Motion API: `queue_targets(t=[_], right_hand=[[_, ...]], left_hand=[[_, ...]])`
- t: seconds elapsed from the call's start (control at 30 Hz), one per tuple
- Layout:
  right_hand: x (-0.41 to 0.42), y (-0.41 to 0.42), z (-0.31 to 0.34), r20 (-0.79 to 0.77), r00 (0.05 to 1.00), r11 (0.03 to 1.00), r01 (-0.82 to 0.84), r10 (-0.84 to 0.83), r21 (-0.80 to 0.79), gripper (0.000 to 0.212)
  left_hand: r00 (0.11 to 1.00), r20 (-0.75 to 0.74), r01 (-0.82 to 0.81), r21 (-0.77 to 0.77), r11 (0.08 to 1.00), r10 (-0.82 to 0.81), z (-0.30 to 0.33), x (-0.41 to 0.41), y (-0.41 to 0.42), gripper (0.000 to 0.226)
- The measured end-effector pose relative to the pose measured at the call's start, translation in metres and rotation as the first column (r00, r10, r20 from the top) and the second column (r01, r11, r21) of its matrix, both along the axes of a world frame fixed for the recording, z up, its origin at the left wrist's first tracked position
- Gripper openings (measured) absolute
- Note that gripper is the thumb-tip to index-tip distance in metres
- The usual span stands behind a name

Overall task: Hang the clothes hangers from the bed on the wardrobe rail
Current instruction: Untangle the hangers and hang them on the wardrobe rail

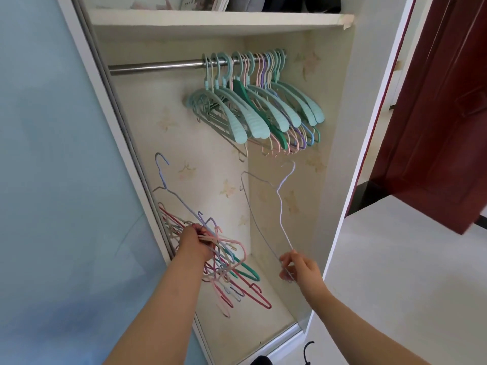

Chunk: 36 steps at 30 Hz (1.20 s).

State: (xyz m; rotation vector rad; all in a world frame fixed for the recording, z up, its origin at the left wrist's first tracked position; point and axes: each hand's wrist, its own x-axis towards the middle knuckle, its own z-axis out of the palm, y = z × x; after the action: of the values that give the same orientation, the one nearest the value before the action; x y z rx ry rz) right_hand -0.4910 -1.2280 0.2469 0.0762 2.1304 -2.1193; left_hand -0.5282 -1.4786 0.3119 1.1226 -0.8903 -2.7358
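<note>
1. The left hand (pixel 196 242) grips a tangled bundle of thin hangers (pixel 224 264) in pink, red, green and pale blue, fingers curled round the wires low in the open wardrobe.
2. How many hangers make up the bundle cannot be counted; the wires cross and hide each other, and part of the tangle lies behind the hand.
3. One blue-grey hanger (pixel 163 177) juts up from the bundle, its hook close to the sliding door's edge (pixel 126 143).
4. The right hand (pixel 300 267) pinches a single lilac wire hanger (pixel 279 206) at one lower end, holding it tilted, hook uppermost, below the rail and not on it.
5. Its thin far side is faint against the patterned back wall (pixel 210 159).
6. The metal rail (pixel 155 67) carries a packed row of hung hangers (pixel 258 106), wide mint ones in front, one dark green, thin pastel ones between; they crowd the right end, and their hooks overlap so tightly that no count is possible.
7. The shelf (pixel 210 19) above holds items cut off by the frame's top.
8. A dark object (pixel 308 350) at the bottom edge is too cropped to identify.
9. A red-brown door (pixel 434 114) stands at the right.
</note>
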Motion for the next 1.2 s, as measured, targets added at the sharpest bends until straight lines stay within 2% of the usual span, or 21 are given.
queue_targets(t=[0.13,0.23,0.3,0.4,0.53,0.73,0.83,0.93,1.03,1.1,1.13,1.2], right_hand=[[-0.012,-0.001,-0.014,0.05,0.993,0.918,-0.122,0.111,0.377,0.041],[-0.032,-0.015,0.006,0.117,0.96,0.802,-0.278,0.256,0.529,0.041],[-0.046,-0.033,0.034,0.108,0.933,0.743,-0.34,0.343,0.577,0.041],[-0.06,-0.063,0.089,0.004,0.895,0.716,-0.358,0.445,0.599,0.041],[-0.074,-0.097,0.156,-0.153,0.873,0.785,-0.324,0.463,0.528,0.044],[-0.098,-0.136,0.23,-0.351,0.868,0.87,-0.166,0.353,0.465,0.047],[-0.114,-0.152,0.26,-0.281,0.909,0.897,-0.18,0.309,0.403,0.045],[-0.126,-0.16,0.275,-0.098,0.933,0.859,-0.274,0.347,0.432,0.028],[-0.134,-0.16,0.271,0.016,0.966,0.866,-0.239,0.259,0.438,0.025],[-0.142,-0.157,0.263,-0.004,0.987,0.902,-0.148,0.163,0.406,0.016],[-0.148,-0.154,0.257,-0.072,0.988,0.907,-0.095,0.135,0.411,0.017],[-0.154,-0.146,0.244,-0.223,0.968,0.839,0.024,0.117,0.543,0.042]], left_hand=[[1.0,-0.008,0.025,-0.03,0.999,-0.025,0.007,-0.002,0.0,0.034],[0.998,-0.042,0.038,-0.149,0.988,-0.045,0.014,-0.004,0.001,0.029],[0.997,-0.057,0.045,-0.181,0.982,-0.056,0.019,-0.005,-0.002,0.034],[0.987,-0.125,0.091,-0.06,0.994,-0.098,0.024,-0.007,-0.004,0.061],[0.99,-0.125,0.06,-0.028,0.998,-0.063,0.041,-0.01,-0.001,0.032],[0.994,-0.112,0.014,-0.033,0.999,-0.017,0.065,-0.018,-0.004,0.025],[0.991,-0.133,0.019,-0.018,1.0,-0.022,0.068,-0.018,-0.008,0.022],[0.986,-0.156,0.062,-0.006,0.998,-0.062,0.067,-0.019,-0.012,0.02],[0.985,-0.146,0.088,-0.018,0.996,-0.089,0.068,-0.015,-0.012,0.018],[0.978,-0.181,0.109,-0.001,0.994,-0.108,0.07,-0.009,-0.011,0.019],[0.973,-0.2,0.12,0.013,0.993,-0.115,0.071,-0.005,-0.011,0.02],[0.96,-0.245,0.148,0.046,0.988,-0.133,0.069,0.0,-0.01,0.024]])
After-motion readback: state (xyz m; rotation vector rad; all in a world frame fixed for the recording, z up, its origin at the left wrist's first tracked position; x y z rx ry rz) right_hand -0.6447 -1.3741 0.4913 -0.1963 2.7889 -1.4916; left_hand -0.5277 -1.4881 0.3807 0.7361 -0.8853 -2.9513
